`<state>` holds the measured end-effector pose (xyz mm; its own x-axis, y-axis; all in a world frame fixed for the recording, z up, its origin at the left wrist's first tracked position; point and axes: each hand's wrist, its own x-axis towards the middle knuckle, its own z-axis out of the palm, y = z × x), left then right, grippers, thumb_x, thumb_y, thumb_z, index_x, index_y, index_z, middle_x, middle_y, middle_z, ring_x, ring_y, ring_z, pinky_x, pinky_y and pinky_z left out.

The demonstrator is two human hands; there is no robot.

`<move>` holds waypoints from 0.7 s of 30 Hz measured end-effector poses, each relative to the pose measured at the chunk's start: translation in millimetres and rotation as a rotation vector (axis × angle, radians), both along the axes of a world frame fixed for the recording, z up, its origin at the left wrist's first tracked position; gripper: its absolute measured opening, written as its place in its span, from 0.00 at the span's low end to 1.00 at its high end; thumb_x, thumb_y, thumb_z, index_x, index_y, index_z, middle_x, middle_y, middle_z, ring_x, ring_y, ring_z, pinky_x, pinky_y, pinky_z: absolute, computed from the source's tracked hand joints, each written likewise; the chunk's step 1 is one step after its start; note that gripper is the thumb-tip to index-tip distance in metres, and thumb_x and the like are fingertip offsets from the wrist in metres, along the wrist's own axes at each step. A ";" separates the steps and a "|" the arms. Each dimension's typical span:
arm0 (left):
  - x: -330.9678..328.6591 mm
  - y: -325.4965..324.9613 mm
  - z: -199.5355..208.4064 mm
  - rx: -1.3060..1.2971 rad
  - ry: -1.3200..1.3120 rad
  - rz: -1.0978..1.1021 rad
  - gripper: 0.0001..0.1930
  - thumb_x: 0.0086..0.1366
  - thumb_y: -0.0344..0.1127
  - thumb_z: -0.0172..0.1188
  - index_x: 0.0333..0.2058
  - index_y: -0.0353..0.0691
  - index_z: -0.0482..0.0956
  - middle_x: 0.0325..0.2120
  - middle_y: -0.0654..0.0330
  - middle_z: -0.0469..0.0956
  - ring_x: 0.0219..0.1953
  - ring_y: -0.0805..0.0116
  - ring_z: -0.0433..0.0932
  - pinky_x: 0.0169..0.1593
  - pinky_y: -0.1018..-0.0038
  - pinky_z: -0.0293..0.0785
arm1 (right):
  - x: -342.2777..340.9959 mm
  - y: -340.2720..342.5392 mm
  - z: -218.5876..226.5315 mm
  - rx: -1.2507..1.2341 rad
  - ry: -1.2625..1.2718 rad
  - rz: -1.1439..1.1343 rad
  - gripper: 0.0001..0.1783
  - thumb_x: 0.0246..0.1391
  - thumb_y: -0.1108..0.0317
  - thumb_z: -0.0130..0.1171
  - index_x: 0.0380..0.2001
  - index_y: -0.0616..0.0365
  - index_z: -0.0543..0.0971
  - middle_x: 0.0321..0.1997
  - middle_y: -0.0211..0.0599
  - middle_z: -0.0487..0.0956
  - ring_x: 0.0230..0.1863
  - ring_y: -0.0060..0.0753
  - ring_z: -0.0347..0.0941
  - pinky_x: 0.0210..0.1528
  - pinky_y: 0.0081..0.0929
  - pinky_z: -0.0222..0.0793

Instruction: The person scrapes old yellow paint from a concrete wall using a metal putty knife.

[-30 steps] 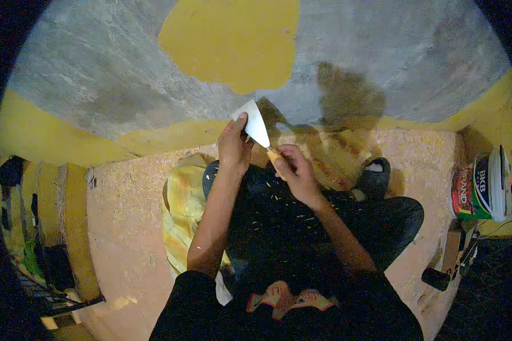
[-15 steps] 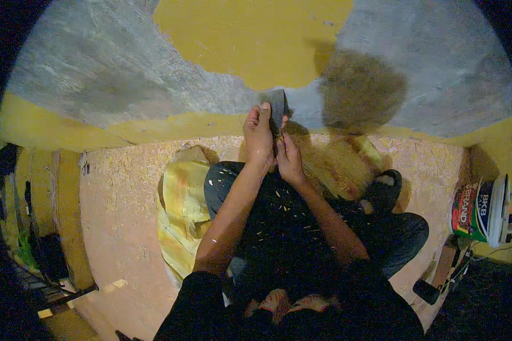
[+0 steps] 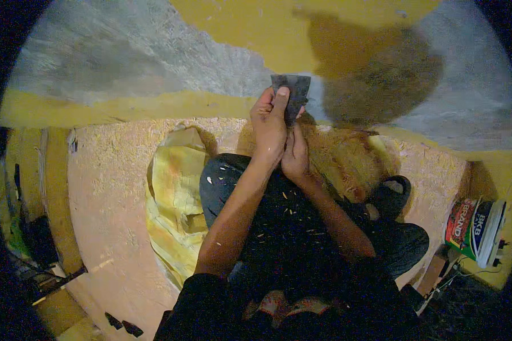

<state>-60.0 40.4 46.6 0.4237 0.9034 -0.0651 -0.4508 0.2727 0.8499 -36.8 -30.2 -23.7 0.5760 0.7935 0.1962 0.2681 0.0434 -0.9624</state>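
Note:
Both of my hands are together in front of the wall, around a scraper with a broad dark grey blade point(image 3: 297, 86). My left hand point(image 3: 269, 129) is closed on the blade, its thumb lying flat on the face. Just below and to the right, my right hand point(image 3: 295, 153) is wrapped round the scraper's lower end, where the handle is mostly hidden by fingers. The blade's wide edge points up and away from me, and its flat side faces me.
Ahead stands a wall with bare grey areas and yellow paint point(image 3: 239, 23). Paint flakes litter the pinkish floor point(image 3: 108, 176). A yellow sheet point(image 3: 173, 182) lies beside my left leg. At right is a paint bucket point(image 3: 475, 230). Small dark pieces point(image 3: 123, 324) lie at lower left.
The scraper has turned from nearly edge-on to show its broad face. Both hands have shifted slightly right, still on it. The whole view has tilted a little.

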 end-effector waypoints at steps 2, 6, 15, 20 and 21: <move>0.4 1.2 1.0 0.005 -0.018 -0.033 0.10 0.61 0.39 0.50 0.30 0.37 0.71 0.25 0.61 0.75 0.24 0.75 0.74 0.29 0.80 0.73 | 5.7 3.9 -2.4 0.020 -0.164 -0.030 0.24 0.58 0.69 0.31 0.57 0.67 0.50 0.56 0.54 0.58 0.56 0.46 0.57 0.57 0.32 0.51; 0.9 0.4 1.4 0.008 0.012 -0.040 0.10 0.61 0.39 0.50 0.30 0.37 0.71 0.25 0.61 0.75 0.23 0.75 0.74 0.28 0.81 0.72 | 7.3 0.5 -20.1 0.059 0.003 -0.036 0.21 0.58 0.65 0.34 0.51 0.67 0.59 0.47 0.49 0.69 0.49 0.40 0.65 0.51 0.31 0.58; 9.7 4.7 9.4 -0.133 -0.203 0.001 0.11 0.61 0.38 0.51 0.28 0.36 0.73 0.20 0.63 0.74 0.20 0.77 0.71 0.24 0.81 0.68 | 30.6 -3.4 43.7 -0.330 0.051 0.126 0.29 0.56 0.65 0.39 0.59 0.62 0.48 0.35 0.51 0.71 0.34 0.43 0.68 0.39 0.31 0.64; 8.7 -7.1 11.5 -0.186 -0.068 0.007 0.10 0.61 0.38 0.51 0.28 0.36 0.73 0.20 0.64 0.74 0.19 0.77 0.70 0.24 0.82 0.68 | 28.6 -7.0 8.9 -0.083 -0.174 0.036 0.29 0.56 0.65 0.39 0.59 0.63 0.48 0.31 0.47 0.72 0.29 0.38 0.68 0.32 0.30 0.65; 10.8 -6.8 7.7 -0.179 -0.070 0.006 0.10 0.61 0.38 0.51 0.28 0.36 0.73 0.20 0.64 0.74 0.19 0.77 0.70 0.24 0.82 0.68 | 28.0 -6.1 3.3 0.086 -0.120 0.011 0.29 0.57 0.65 0.39 0.59 0.63 0.49 0.31 0.45 0.72 0.27 0.37 0.68 0.30 0.30 0.64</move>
<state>-49.1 33.6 54.4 0.4279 0.8825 -0.1949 -0.5094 0.4136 0.7546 -8.8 -36.3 -20.4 0.5360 0.7768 0.3306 0.3801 0.1276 -0.9161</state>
